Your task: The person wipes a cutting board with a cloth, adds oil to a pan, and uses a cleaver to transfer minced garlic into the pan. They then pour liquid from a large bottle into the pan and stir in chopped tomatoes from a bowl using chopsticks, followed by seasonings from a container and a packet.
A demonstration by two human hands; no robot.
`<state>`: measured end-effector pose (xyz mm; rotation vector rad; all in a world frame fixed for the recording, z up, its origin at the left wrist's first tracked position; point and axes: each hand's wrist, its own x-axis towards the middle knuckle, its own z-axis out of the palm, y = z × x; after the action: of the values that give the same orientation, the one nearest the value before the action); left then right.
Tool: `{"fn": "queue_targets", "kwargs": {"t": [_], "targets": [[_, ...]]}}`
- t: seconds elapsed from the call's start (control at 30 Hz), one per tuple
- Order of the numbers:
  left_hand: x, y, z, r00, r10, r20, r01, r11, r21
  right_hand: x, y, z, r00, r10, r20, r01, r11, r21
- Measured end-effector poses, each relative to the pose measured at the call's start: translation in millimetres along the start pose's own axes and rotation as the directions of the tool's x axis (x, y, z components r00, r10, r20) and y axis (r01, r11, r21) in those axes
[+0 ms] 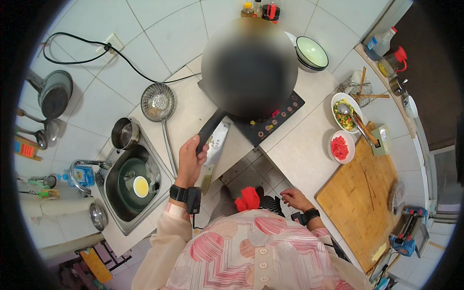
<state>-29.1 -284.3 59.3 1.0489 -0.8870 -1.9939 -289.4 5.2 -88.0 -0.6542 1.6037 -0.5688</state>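
Observation:
My left hand (193, 159) grips the black handle of a wok (250, 69), whose pan sits over an induction cooktop (270, 121) with lit red digits. The inside of the wok is blurred, so its contents cannot be told. A cleaver (217, 143) lies on the counter beneath the handle. Near the counter's edge, my right hand (294, 199) is held low with nothing in it, its fingers loosely curled. To the right stand a white bowl of chopped cooked food (346, 117) with a metal ladle in it, and a smaller white bowl of red diced food (340, 148).
At left, a perforated skimmer (158, 102) lies beside the sink (127, 221), which holds a basin and a small bowl of yellow liquid (141, 186). A wooden cutting board (348, 195) with chopsticks lies at right. Stacked bowls (312, 52) stand behind, and a power cord runs toward the cooktop.

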Motion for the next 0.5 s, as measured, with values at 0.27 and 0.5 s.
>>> {"fn": "queue_targets", "kwargs": {"t": [0.27, 0.5], "targets": [[1, 3, -12, 1.000, 0.024, 0.013, -0.024, 1.000, -0.017, 2, -10, -14, 0.993, -0.116, -0.029, 0.115, 0.993, -0.035], [1, 4, -19, 1.000, 0.026, 0.008, -0.026, 1.000, -0.009, -3, -25, -11, 0.998, -0.056, -0.033, 0.057, 0.998, 0.038]]}}
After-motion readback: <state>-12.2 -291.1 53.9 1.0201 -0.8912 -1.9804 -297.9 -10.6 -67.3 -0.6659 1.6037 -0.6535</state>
